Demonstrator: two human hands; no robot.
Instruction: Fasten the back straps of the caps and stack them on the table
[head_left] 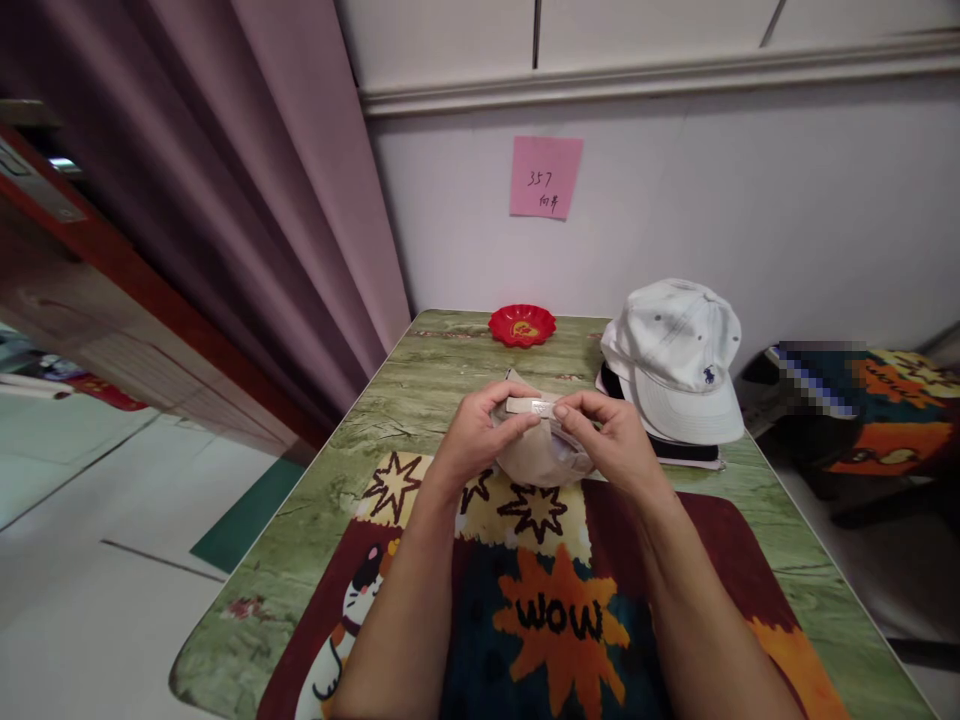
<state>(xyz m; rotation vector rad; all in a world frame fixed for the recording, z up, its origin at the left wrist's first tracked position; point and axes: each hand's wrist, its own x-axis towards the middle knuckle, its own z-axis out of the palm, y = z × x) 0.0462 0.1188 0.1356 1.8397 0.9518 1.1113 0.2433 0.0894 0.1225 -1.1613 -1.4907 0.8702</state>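
Between my two hands is a beige cap, its back strap and buckle turned up toward me. My left hand is closed, pinching the strap's left end between thumb and fingers. On the other side my right hand pinches the strap close to the metal buckle. The cap's crown hangs below the strap, over the far edge of the patterned mat; its brim is mostly hidden by my hands. Right of my right hand, a white cap with a small dark logo rests on top of other caps.
A red scalloped dish sits at the back of the green wood-patterned table. A pink note is stuck on the wall behind. A purple curtain hangs at the left, and a stool with a patterned cover stands at the right.
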